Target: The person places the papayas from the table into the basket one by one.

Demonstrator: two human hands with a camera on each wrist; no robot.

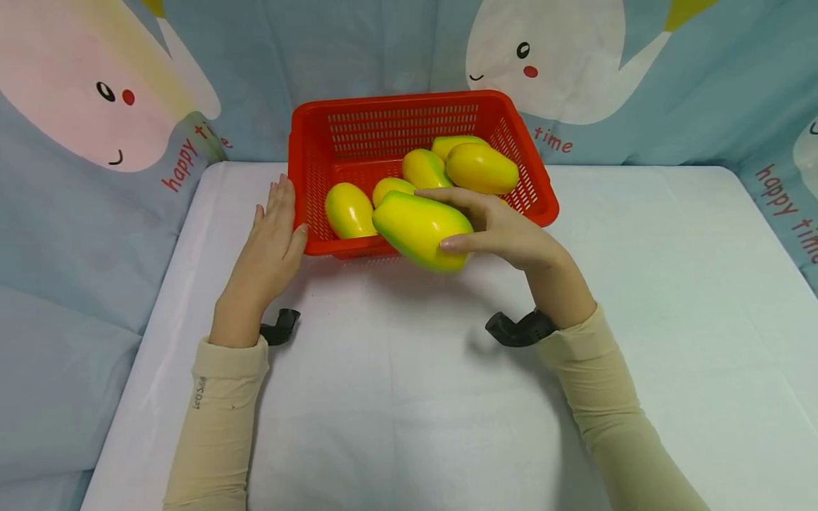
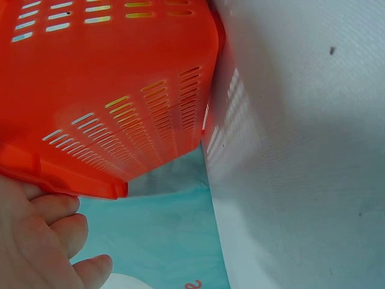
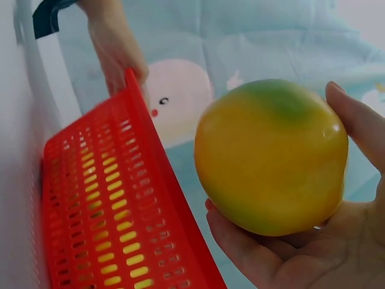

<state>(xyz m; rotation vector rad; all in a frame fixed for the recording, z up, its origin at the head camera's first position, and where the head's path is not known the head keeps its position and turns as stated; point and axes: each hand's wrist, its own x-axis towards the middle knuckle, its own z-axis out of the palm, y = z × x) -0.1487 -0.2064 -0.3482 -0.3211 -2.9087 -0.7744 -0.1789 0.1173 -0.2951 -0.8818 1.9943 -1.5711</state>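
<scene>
My right hand [image 1: 495, 223] grips a large yellow-green papaya [image 1: 418, 231] over the front rim of a red plastic basket [image 1: 358, 246]. In the right wrist view, thumb and fingers lie around opposite sides of the papaya [image 3: 271, 156], outside the basket wall [image 3: 102, 205]. Several yellow mango-like fruits [image 1: 348, 211] lie inside the basket; the papaya and right hand partly hide some. My left hand [image 1: 268, 241] rests with straight fingers against the basket's left side, its thumb by the front left corner. The left wrist view shows these fingers [image 2: 63, 229] touching the rim.
A white cloth [image 1: 396, 397] covers the table under the basket. Behind it hangs a light blue curtain [image 1: 383, 50] with cartoon prints. Black curved wrist mounts [image 1: 517, 330] stick out inward from both wrists, above the cloth.
</scene>
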